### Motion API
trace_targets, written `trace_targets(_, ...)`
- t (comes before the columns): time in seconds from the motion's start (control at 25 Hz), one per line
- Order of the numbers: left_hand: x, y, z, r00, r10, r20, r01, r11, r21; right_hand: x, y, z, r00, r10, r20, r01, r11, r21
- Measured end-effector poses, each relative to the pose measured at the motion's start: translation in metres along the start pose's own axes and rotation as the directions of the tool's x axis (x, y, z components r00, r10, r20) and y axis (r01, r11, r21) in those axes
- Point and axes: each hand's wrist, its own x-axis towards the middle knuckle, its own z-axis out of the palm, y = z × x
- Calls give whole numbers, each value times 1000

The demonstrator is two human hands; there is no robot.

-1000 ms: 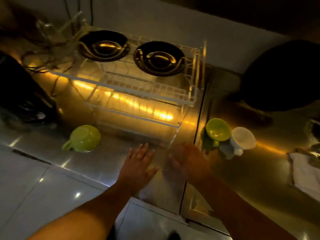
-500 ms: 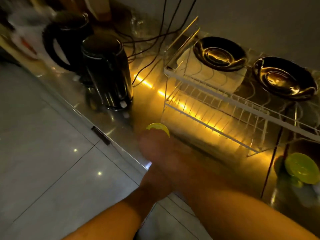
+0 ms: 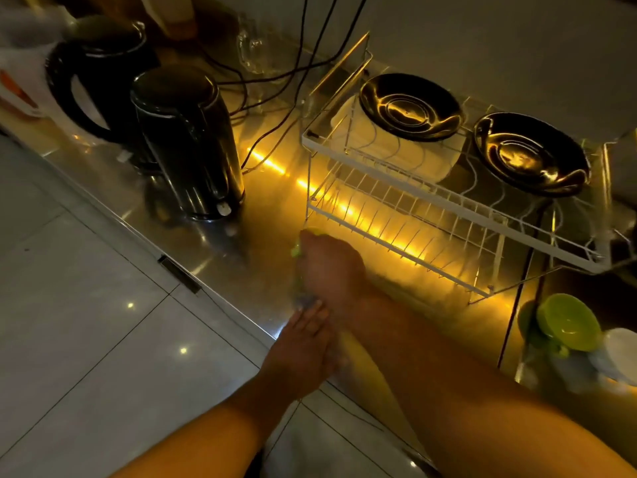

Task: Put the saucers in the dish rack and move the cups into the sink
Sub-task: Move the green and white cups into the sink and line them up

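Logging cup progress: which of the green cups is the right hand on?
The green cup on the counter left of the dish rack, under the right hand. The other green cup sits in the sink, untouched.

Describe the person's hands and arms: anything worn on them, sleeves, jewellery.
Both forearms are bare as far as the frame shows: no sleeves, gloves, watch or bracelet. The left hand and right hand show no rings, though motion blur and dim amber light hide fine detail.

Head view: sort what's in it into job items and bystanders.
Job: two dark glossy saucers on the white wire dish rack; lime-green cup under the right hand; green cup and white cup at right.
Bystanders: two black electric kettles; black cables.
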Motion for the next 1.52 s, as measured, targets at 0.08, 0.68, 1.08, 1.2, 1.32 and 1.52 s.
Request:
trace_targets(0.08,1,0,6,998,-3,-56,-1,998,-64,-15,39,-10,960,274,-50,-243,912,329)
trace_targets(0.68,49,133,-2,983,126,-131,-127,992,-7,-287,195,-7,607,714,348,-159,-320,934)
trace_targets(1.08,119,242,37,976,218,14,-218,974,64,-429,300,-36,402,855,327,-230,-251,940)
trace_targets(1.2,120,248,48,979,201,-14,-198,973,119,-446,322,-34,311,887,341,-242,-273,931)
trace_targets(1.32,119,248,51,980,197,-21,-192,972,138,-451,347,-30,268,912,310,-227,-253,940)
trace_targets(1.52,118,249,51,981,191,-27,-186,973,136,-447,395,-25,189,950,249,-198,-211,957)
